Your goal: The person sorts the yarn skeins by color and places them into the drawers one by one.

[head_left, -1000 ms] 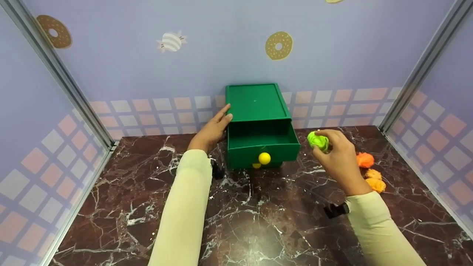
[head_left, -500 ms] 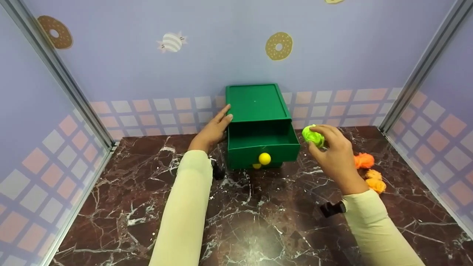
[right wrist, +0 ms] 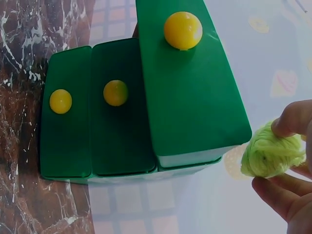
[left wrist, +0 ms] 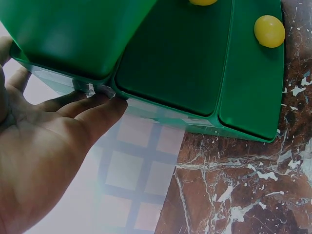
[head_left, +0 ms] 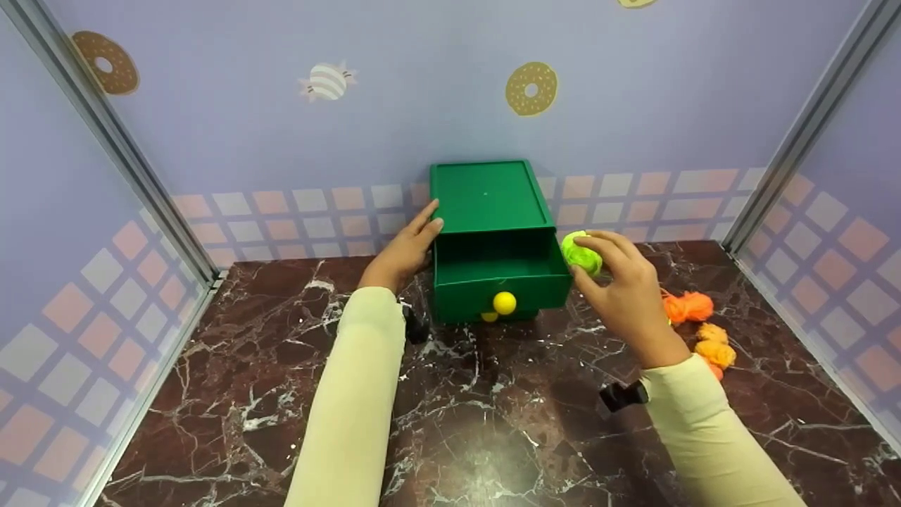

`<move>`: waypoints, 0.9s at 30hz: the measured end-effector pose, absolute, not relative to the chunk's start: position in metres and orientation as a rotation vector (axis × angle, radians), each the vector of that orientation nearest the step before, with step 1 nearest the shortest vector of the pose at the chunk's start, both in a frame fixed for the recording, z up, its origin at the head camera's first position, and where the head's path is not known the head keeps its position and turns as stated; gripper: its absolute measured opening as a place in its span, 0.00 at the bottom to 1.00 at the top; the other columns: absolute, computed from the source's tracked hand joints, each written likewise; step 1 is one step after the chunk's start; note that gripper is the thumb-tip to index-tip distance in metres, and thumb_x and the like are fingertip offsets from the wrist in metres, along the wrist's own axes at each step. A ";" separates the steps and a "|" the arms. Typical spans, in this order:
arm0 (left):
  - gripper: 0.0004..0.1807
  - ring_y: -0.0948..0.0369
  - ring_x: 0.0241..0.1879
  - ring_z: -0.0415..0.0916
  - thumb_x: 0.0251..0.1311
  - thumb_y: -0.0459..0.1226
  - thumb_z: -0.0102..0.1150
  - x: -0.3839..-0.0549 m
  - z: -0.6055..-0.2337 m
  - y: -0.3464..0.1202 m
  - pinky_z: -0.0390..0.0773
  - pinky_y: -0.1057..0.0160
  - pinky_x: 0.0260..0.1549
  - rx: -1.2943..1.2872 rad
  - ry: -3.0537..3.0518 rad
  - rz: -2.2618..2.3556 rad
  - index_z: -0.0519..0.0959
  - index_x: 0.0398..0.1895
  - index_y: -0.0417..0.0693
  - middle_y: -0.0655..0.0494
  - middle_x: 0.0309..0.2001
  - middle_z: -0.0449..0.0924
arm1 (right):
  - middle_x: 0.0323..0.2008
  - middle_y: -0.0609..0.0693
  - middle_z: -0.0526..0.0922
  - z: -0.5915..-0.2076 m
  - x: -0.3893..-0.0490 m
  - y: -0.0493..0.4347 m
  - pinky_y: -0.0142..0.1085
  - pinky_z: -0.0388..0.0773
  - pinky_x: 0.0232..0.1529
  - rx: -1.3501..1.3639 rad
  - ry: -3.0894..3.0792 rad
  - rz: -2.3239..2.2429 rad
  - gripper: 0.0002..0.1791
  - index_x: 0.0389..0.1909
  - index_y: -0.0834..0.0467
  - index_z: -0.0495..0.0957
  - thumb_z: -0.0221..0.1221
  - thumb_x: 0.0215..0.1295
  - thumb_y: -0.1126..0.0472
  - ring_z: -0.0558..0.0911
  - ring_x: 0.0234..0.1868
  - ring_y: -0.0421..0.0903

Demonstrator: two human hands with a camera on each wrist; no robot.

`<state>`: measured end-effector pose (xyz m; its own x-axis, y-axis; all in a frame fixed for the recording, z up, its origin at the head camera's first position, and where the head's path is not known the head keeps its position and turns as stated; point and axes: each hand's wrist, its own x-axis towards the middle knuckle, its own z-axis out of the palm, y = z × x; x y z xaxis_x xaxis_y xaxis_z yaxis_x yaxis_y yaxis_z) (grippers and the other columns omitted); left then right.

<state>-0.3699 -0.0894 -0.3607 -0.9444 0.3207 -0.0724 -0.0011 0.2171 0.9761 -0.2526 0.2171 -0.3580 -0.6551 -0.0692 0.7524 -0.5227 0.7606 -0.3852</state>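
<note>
A green drawer cabinet (head_left: pixel 486 193) stands against the back wall, its top drawer (head_left: pixel 464 299) pulled out by a yellow-knobbed front. No contents show in the visible part of that drawer. My left hand (head_left: pixel 402 255) rests on the cabinet's left side; the left wrist view shows its fingers (left wrist: pixel 100 117) extended against the side wall. Between thumb and fingers my right hand (head_left: pixel 623 296) pinches a lime-green ball of yarn (head_left: pixel 581 255), held just right of the open drawer. In the right wrist view the yarn ball (right wrist: pixel 273 151) is beside the drawer front's corner.
Orange yarn (head_left: pixel 690 307) and yellow-orange yarn (head_left: pixel 714 352) lie on the dark marbled table (head_left: pixel 450 436) at the right, partly hidden by the right hand and wrist. Two closed lower drawers with yellow knobs (right wrist: pixel 61 101) sit under the open one. Panels enclose the sides and back.
My right hand has carried the green yarn ball leftward and slightly up, closer to the drawer. More of the orange yarn shows behind it. The left hand and cabinet stay in place.
</note>
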 end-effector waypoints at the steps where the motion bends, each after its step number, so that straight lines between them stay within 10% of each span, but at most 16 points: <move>1: 0.31 0.53 0.77 0.45 0.72 0.55 0.41 -0.370 -0.361 -0.089 0.56 0.46 0.71 0.303 2.231 1.797 0.46 0.76 0.79 0.58 0.79 0.39 | 0.53 0.56 0.81 -0.358 -0.253 0.216 0.32 0.76 0.37 0.449 -2.194 0.765 0.18 0.50 0.57 0.82 0.68 0.57 0.65 0.81 0.42 0.49; 27: 0.32 0.52 0.77 0.42 0.74 0.49 0.40 -0.358 -0.343 -0.088 0.55 0.48 0.72 0.263 2.157 1.809 0.44 0.77 0.73 0.57 0.79 0.37 | 0.58 0.54 0.78 -0.356 -0.255 0.198 0.37 0.73 0.31 0.581 -2.242 0.745 0.19 0.52 0.54 0.81 0.65 0.59 0.66 0.80 0.49 0.50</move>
<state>-0.3576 -0.0876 -0.3430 -0.9341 0.3364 -0.1197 -0.0593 0.1845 0.9810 -0.2550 0.1982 -0.3560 -0.6589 -0.1877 0.7284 -0.5863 0.7348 -0.3411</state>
